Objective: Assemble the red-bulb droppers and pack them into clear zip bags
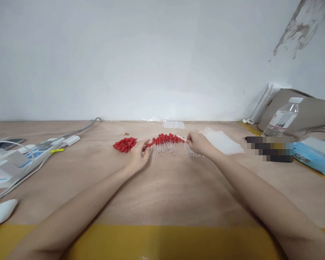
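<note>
Left hand [139, 156]: thumb and fingers pinched together on a red piece [150, 144], at the left end of the red-topped stems [166, 138] fanned near the middle of the surface's [157, 195] far edge. Right hand [199, 143]: fingers curled, gripping a thin white stick [181, 138] at the row's right end. Assessed risk — stems lie tightly packed, so a stray knuckle could scatter them; a knock could also roll the loose red pile [124, 144].
</note>
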A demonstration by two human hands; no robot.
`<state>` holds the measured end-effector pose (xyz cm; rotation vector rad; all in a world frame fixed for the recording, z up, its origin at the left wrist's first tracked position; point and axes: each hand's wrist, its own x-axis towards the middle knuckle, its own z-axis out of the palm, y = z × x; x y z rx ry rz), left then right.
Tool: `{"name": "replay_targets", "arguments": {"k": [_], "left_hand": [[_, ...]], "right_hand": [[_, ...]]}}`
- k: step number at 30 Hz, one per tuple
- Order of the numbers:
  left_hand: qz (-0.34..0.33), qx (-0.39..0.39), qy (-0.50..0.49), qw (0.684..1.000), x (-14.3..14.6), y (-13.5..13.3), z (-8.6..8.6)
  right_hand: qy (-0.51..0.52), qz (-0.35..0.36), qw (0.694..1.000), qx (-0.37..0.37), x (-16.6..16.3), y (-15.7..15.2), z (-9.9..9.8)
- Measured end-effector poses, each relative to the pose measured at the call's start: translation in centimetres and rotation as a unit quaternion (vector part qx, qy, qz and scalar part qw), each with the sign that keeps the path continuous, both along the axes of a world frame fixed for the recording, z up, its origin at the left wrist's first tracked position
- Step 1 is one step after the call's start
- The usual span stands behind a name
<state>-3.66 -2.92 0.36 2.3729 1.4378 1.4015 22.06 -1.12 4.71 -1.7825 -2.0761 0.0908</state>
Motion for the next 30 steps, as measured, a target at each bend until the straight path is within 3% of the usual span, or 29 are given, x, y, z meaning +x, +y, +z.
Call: {"name": "replay_targets", "arguments": {"k": [4, 8, 19, 26, 30], "left_hand": [[-0.055, -0.05, 0.015, 0.997, 2.2, -1.4, -0.4], [-0.091, -0.07, 0.021, 0.993, 2.7, -2.0, -0.7], [-0.124, -0.079, -0.007, 0.989, 2.6, -1.5, -1.4], [-0.144, -0.081, -0.011, 0.986, 2.8, -1.9, -0.8], [-0.199, -0.086, 0.006, 0.976, 2.7, -2.3, -0.5]], "right_hand": [[0.165, 0.146, 0.969, 0.11, 0.6, -2.0, -2.6], [0.212, 0.228, 0.939, 0.146, -0.2, -3.5, -5.2], [0.207, 0.267, 0.935, 0.104, -2.2, -4.9, -5.1], [0.248, 0.28, 0.922, 0.101, -2.4, -4.8, -5.5], [0.224, 0.315, 0.917, 0.095, -1.7, -4.3, -5.6]]}}
